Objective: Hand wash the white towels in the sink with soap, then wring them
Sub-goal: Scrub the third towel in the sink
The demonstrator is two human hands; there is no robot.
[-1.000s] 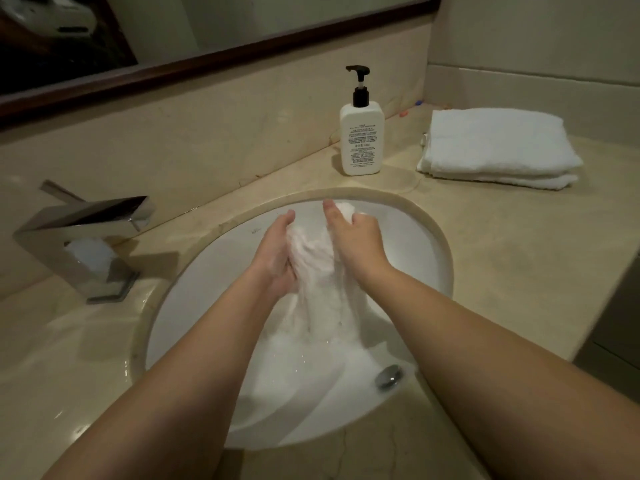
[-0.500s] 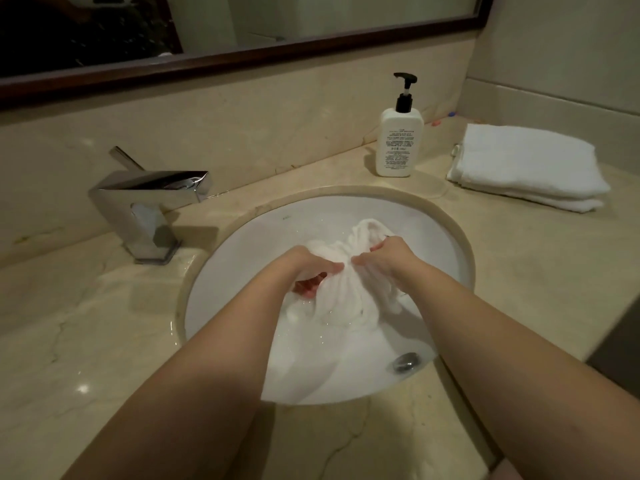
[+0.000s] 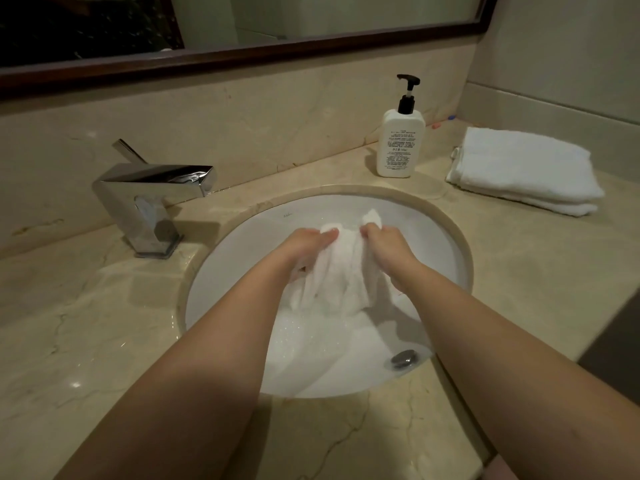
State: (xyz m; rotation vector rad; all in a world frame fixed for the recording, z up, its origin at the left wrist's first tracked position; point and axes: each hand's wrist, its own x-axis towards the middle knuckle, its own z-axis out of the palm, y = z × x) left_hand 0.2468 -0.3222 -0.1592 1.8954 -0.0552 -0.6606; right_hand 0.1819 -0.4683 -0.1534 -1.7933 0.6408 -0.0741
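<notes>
Head view, sole view. My left hand and right hand sit at frame centre, inside the round white sink. Both clutch the wet white towel: left fingers curl over its upper left bunch, right fingers pinch the upper right bunch, a small tuft poking up above the right knuckles. The cloth hangs bunched between the two hands; its lower edge reaches into foamy water filling the lower part of the basin. Metal drain stopper lies at the basin's lower right, beside the foam.

Chrome faucet stands on the marble counter at left of frame, spout pointing toward the basin; no stream visible. White soap bottle with black pump stands upright on the counter, upper right of the sink rim. Folded dry towels, stacked, lie at right of frame, well apart from the basin. Dark-framed mirror runs across the top.
</notes>
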